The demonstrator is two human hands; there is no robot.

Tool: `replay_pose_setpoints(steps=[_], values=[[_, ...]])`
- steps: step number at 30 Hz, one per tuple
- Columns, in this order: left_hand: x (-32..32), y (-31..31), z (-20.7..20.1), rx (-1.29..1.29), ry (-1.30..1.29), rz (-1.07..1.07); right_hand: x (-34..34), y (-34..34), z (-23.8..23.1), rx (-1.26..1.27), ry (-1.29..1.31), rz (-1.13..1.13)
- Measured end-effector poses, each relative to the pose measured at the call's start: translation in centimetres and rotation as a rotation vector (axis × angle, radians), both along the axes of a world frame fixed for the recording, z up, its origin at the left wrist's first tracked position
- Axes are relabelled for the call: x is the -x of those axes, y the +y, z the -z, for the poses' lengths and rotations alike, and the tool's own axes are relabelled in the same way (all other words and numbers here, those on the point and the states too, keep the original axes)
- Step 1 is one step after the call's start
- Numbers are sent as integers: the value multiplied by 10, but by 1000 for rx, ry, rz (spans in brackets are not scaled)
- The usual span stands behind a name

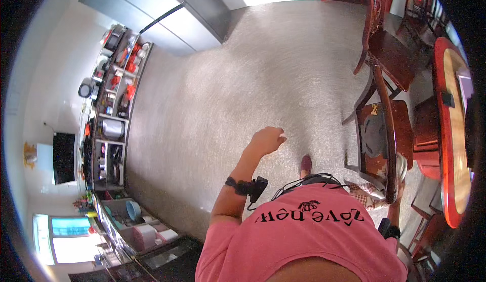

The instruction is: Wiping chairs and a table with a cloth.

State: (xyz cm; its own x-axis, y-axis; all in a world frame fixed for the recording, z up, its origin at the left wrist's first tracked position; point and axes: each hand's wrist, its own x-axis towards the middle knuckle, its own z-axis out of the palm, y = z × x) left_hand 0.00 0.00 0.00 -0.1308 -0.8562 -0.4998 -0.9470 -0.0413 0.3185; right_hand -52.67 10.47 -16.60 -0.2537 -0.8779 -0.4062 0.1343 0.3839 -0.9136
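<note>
Holds the left hand (268,140) out over the floor (228,89) at frame centre, with fingers loosely curled and empty, perhaps for balance, and the right hand (401,188) at lower right, beside a white bundle (401,168) and a checked cloth (365,196), with fingers too hidden to tell whether wide or narrow. Has dark chairs (402,122) close to the red-rimmed desk (455,150) at right, presumably for sitting, and a metal pot (113,129) shelved at left, presumably for easy reach. Counts two hands, one shoe (305,165), one desk, one grey fridge (134,3) at upper left and at least two chairs
</note>
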Motion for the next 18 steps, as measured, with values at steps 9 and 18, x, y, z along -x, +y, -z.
replay_pose_setpoints(steps=[9, 18], values=[[21, -86, 6, -11, 62, 253, 48, 135, 159, -66, 192, 65], [28, -168, 19, 4, 108, 521, -82, 115, 51, -215, -330, 474]])
